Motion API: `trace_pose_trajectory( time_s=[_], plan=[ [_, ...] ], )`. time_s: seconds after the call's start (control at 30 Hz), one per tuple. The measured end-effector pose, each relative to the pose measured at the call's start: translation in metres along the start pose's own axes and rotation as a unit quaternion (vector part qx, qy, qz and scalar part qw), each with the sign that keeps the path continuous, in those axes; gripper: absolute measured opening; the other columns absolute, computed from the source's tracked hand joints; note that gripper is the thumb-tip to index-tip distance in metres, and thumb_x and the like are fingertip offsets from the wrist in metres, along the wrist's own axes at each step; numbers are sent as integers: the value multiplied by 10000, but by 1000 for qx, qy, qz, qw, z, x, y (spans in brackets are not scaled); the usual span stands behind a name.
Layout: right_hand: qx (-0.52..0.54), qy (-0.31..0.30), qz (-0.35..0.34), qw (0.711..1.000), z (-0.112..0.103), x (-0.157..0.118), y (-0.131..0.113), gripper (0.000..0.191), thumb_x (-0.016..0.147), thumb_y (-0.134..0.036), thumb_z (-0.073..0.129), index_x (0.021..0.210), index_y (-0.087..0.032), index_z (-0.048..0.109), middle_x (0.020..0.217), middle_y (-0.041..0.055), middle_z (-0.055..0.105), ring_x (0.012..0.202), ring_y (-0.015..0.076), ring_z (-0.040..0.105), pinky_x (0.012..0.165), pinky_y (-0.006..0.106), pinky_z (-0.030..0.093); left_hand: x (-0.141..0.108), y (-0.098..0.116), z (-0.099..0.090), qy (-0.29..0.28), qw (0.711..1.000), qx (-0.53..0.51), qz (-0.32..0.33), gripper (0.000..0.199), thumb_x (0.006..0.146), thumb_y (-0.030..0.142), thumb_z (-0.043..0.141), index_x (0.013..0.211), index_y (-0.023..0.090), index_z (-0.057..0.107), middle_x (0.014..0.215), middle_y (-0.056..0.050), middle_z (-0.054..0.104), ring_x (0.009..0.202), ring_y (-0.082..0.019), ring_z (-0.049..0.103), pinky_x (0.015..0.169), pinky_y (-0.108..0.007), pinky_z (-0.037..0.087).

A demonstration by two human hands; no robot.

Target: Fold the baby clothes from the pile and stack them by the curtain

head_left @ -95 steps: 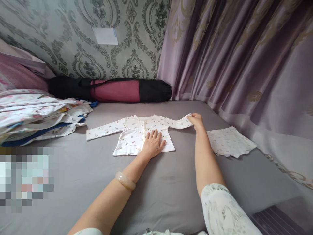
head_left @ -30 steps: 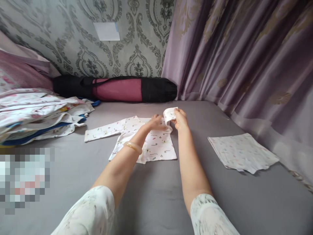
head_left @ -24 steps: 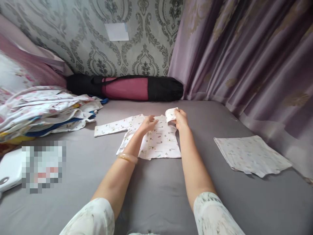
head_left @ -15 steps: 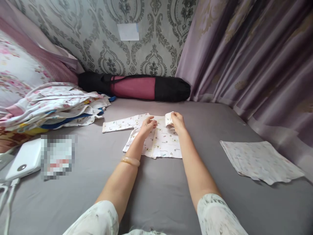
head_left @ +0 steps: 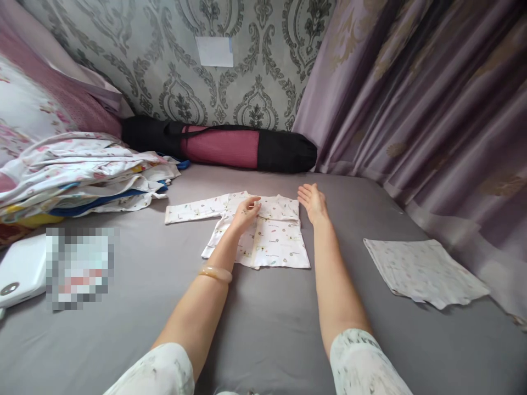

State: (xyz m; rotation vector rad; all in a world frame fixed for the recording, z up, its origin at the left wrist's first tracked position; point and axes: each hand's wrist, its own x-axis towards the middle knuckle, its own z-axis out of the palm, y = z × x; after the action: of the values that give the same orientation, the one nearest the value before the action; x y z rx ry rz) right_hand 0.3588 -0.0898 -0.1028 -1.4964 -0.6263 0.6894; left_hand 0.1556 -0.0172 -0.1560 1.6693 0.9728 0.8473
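Observation:
A small white long-sleeved shirt (head_left: 278, 244) with a scattered print lies flat on the grey bed. One sleeve (head_left: 193, 210) stretches out to the left, while the other is folded across the upper front. My left hand (head_left: 246, 214) rests over the middle of the shirt near the neckline, its fingers bent and the thumb apart from them. Just beyond the shirt's right edge, my right hand (head_left: 313, 204) is open and empty, fingers extended and palm turned toward the shirt.
A heap of printed clothes (head_left: 86, 170) lies at left, with a white power bank (head_left: 24, 269) and a blurred-out item (head_left: 80, 269) in front. At right is a folded printed cloth (head_left: 426, 271). A black and pink roll bag (head_left: 222, 147) lies along the wall.
My right hand has let go of the sleeve, opened and moved right, off the shirt. That sleeve now lies flat across the front. The view has shifted slightly.

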Motion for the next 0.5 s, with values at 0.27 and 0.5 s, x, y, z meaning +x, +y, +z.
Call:
trace_pose_trajectory(
  time_s=[0.27, 0.5],
  plan=[
    [-490, -85, -93, 863, 13, -13, 24, 537, 986, -300, 278, 1454, -60, 390, 1562, 163, 285, 1457, 237, 213, 1182, 417, 142, 2, 0, -1, 20, 998, 58, 20, 389, 814, 173, 520, 1176, 138, 660, 1168, -98, 676, 1002, -200, 618, 958, -330, 462],
    [-617, -113, -98, 772, 26, -25, 45, 645, 1002, -427, 197, 1528, -55, 216, 1612, 124, 109, 1485, 246, 39, 1186, 453, 25, 7, -7, -4, 36, 989, 138, 34, 472, 800, 119, 466, 1246, 126, 620, 1252, -116, 629, 1084, -217, 595, 1002, -342, 443]
  ],
)
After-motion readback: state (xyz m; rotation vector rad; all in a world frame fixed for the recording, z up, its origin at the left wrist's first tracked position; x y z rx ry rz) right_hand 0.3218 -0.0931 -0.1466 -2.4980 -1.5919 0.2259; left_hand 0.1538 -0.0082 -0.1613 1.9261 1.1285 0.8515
